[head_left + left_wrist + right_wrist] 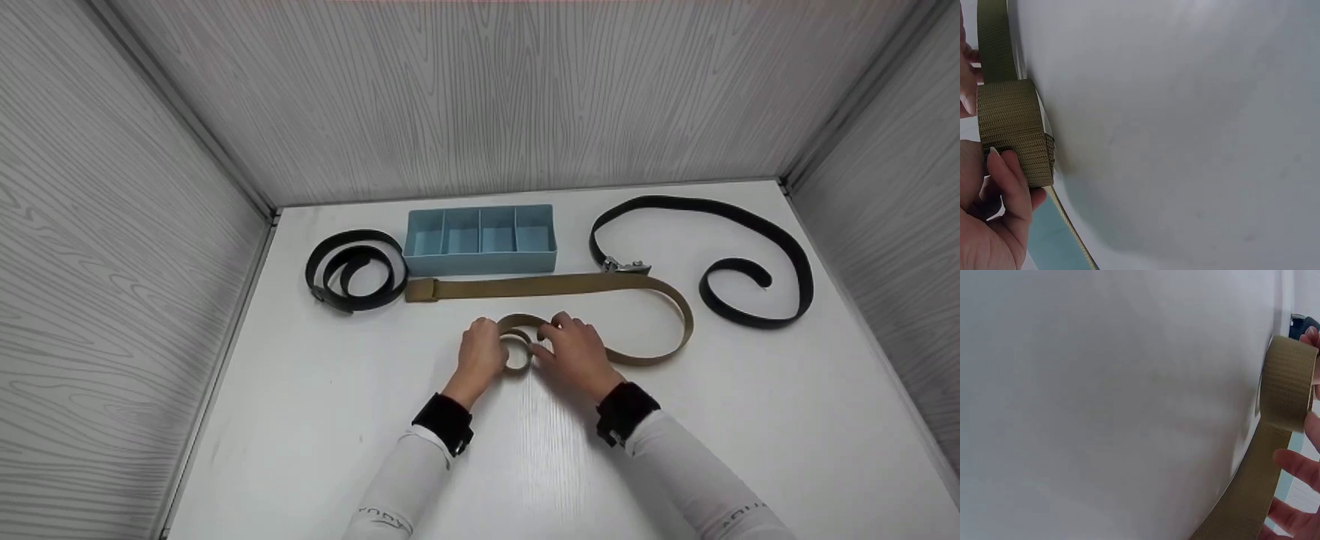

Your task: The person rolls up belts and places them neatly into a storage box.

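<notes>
While the left hand (480,349) pinches its rolled end (1013,132), one tan webbing belt (525,286), ribbed in weave with a matching buckle (421,290), loops across the centre of the frame. Beside the roll, the right hand (576,352) has its fingers spread. Two other belts are black: a coiled belt (366,304) at left, a loosely curved belt (805,277) at upper right. One blue tray (480,264), with four compartments, sits at upper centre.
</notes>
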`<state>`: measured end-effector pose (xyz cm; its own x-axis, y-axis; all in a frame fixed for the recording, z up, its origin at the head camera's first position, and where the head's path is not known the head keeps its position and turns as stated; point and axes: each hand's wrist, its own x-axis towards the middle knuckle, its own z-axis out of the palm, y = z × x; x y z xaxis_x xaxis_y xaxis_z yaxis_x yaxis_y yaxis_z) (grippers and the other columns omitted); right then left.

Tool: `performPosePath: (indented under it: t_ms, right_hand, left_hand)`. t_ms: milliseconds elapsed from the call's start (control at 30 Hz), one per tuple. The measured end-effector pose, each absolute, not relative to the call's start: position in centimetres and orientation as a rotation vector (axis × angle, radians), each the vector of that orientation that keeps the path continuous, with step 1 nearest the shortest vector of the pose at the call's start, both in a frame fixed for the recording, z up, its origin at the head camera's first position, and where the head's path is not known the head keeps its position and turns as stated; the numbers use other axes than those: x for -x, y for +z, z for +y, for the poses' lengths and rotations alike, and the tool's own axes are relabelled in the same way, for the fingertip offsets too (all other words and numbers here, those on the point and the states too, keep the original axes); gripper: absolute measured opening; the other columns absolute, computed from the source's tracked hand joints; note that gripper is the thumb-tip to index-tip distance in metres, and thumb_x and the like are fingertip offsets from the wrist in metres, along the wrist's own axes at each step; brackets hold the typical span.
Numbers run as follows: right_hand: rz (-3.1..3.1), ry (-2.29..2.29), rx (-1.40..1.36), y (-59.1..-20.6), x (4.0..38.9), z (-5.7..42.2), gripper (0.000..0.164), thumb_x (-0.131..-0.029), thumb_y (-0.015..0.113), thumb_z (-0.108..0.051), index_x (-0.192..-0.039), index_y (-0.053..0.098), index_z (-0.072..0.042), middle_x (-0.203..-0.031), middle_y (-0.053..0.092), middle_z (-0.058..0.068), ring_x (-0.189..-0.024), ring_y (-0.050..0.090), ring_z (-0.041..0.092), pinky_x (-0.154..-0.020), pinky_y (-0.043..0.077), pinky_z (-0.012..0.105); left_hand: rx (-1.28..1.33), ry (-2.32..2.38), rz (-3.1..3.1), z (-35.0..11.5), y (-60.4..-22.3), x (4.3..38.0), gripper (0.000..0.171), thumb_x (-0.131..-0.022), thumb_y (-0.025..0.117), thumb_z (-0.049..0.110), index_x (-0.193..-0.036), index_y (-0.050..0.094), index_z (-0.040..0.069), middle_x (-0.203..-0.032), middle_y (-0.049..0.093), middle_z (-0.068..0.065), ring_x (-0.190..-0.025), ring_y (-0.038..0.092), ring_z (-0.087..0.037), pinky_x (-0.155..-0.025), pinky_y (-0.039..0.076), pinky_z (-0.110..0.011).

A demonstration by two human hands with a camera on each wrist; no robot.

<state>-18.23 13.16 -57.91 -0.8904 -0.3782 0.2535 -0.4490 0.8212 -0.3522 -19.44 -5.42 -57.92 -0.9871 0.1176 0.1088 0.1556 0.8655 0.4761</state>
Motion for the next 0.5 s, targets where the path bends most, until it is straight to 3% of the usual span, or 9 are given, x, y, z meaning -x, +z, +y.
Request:
performPosePath:
  t_ms: [167,300,367,467,500]
  right_hand:
    - [-2.862,0.618,-0.607,-57.6,18.4,11.9,0.010,-0.088,0.071,-0.021,-0.087,0.075,-0.012,-0.098,0.057,0.015,-0.079,0.058,0.035,-0.067,0.045,0.051]
    - [-2.858,0.502,-0.640,-57.4,18.5,11.3,0.009,-0.088,0.071,-0.016,-0.085,0.072,-0.008,-0.097,0.057,0.017,-0.075,0.057,0.037,-0.063,0.046,0.052]
    - [-2.872,0.449,-0.663,-57.3,18.5,11.0,0.008,-0.089,0.071,-0.015,-0.085,0.070,-0.007,-0.097,0.057,0.017,-0.075,0.057,0.037,-0.063,0.046,0.051]
    - [-2.908,0.421,-0.703,-57.1,18.6,10.7,0.006,-0.089,0.070,-0.013,-0.087,0.068,-0.008,-0.097,0.058,0.014,-0.075,0.057,0.035,-0.063,0.047,0.048]
    - [-2.918,0.417,-0.723,-57.0,18.6,10.6,0.005,-0.089,0.070,-0.013,-0.088,0.069,-0.008,-0.097,0.059,0.012,-0.075,0.057,0.034,-0.063,0.047,0.047]
  left_hand:
    - [0.191,-0.789,-2.942,-5.5,-57.9,19.3,0.008,-0.071,0.062,-0.006,-0.070,0.062,0.002,-0.076,0.062,-0.016,-0.071,0.065,-0.035,-0.062,0.052,-0.044]
    - [0.108,-0.779,-2.952,-5.8,-57.8,19.3,0.019,-0.073,0.067,-0.001,-0.092,0.063,0.001,-0.080,0.068,-0.017,-0.072,0.067,-0.035,-0.059,0.051,-0.046]
    - [0.109,-0.755,-2.971,-5.9,-57.7,19.4,0.020,-0.076,0.070,0.003,-0.094,0.064,0.002,-0.079,0.069,-0.015,-0.072,0.067,-0.033,-0.059,0.051,-0.044]
    - [0.205,-0.674,-3.003,-6.0,-57.7,19.7,0.005,-0.080,0.071,0.009,-0.080,0.067,0.006,-0.075,0.068,-0.010,-0.070,0.067,-0.031,-0.058,0.050,-0.042]
    - [0.258,-0.646,-3.016,-6.1,-57.7,19.7,0.010,-0.082,0.070,0.010,-0.073,0.066,0.008,-0.073,0.068,-0.008,-0.068,0.066,-0.030,-0.058,0.050,-0.042]
